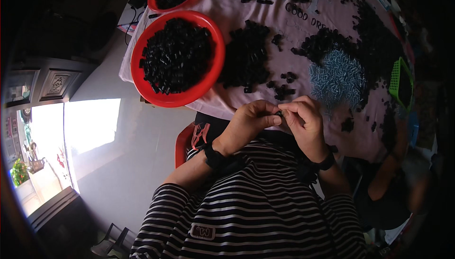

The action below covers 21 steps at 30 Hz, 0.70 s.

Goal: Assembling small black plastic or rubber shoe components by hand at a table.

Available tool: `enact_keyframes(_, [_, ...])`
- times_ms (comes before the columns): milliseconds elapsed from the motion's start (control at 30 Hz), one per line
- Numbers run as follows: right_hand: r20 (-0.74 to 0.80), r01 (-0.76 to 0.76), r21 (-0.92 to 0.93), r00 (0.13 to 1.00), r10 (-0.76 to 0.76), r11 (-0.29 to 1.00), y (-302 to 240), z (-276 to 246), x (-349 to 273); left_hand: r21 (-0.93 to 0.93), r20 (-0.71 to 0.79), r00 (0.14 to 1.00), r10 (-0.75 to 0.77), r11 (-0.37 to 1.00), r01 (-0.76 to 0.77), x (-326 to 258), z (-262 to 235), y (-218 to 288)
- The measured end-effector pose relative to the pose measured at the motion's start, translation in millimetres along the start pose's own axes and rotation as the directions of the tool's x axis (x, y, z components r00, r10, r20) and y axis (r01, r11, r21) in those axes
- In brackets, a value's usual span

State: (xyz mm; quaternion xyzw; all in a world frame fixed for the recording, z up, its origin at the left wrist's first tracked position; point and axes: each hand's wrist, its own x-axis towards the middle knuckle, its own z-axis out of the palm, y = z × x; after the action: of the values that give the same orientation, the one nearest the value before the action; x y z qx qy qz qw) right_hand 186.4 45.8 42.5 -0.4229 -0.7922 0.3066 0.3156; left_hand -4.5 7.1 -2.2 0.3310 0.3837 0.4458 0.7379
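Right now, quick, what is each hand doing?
Left hand: fingers pinched shut on a small dark part.
Right hand: fingers pinched on the same small dark part, meeting the left hand.

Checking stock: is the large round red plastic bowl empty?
No, the large round red plastic bowl is heaped with small black plastic pieces.

Cloth-covered table (327, 126), two red bowls (215, 69) of black parts, loose black piles (246, 58), blue-grey screw heap (337, 79), green basket (397, 81)
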Motion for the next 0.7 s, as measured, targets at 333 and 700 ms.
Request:
enact_keyframes(333, [-0.04, 0.137, -0.15, 0.989, -0.144, 0.979, -6.2, -0.5, 2.4, 0.006, -0.066, 0.998, -0.003, 1.0, 0.003, 2.9, -1.9, 3.4])
enact_keyframes(700, [-0.065, 0.14, -0.209, 0.985, -0.157, 0.968, -2.1, 1.5, -0.2, 0.459, -0.116, 0.983, 0.139, 0.885, -0.071, 3.3, 5.5, 13.9])
